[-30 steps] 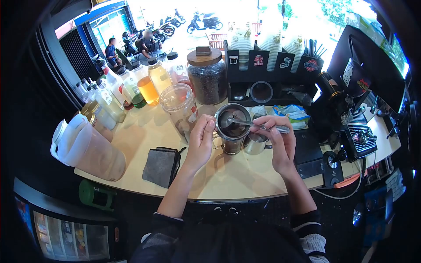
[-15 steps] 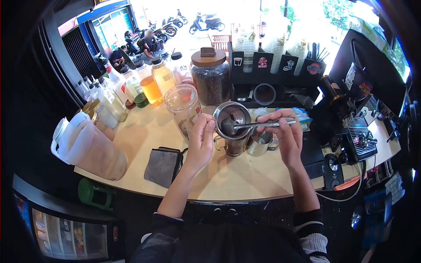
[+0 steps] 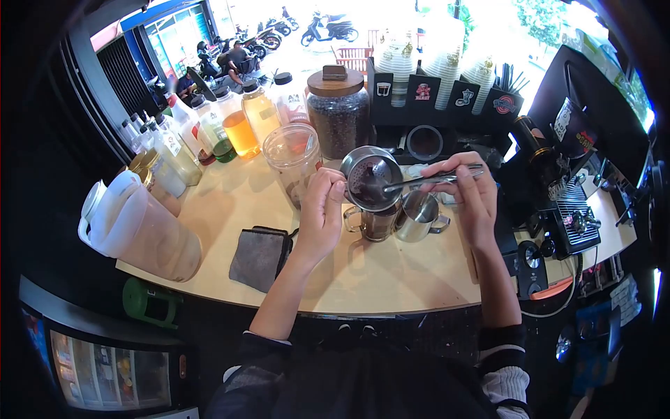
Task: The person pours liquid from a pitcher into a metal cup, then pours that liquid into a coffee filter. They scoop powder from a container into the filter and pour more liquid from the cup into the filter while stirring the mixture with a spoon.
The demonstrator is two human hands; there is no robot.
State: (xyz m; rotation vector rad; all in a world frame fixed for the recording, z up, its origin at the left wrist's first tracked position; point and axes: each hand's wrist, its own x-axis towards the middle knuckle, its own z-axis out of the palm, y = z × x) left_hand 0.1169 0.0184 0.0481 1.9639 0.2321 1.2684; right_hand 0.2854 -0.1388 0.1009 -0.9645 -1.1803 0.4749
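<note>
My left hand [image 3: 322, 213] is closed on the side of a round metal strainer [image 3: 352, 167] with small holes in its inner wall, holding it tilted above a glass mug [image 3: 377, 226]. Dark contents show inside the strainer. Between the fingers of my right hand [image 3: 476, 199] is the handle of a metal spoon [image 3: 431, 181], its bowl down in the strainer. A steel milk pitcher [image 3: 415, 222] stands right beside the mug. Behind my left hand is a wide clear jar [image 3: 287, 155], and a folded grey cloth [image 3: 257, 260] lies left of my forearm.
A large plastic pitcher [image 3: 150, 234] stands at the left edge of the counter. Several bottles [image 3: 241, 133] and a wooden-lidded jar of coffee beans [image 3: 340, 112] line the back. Further right are a black cup holder [image 3: 440, 105] and an espresso machine [image 3: 576, 220].
My right hand has moved up and to the right with the spoon. The strainer has shifted slightly up and tilted more, so more of its perforated inside shows.
</note>
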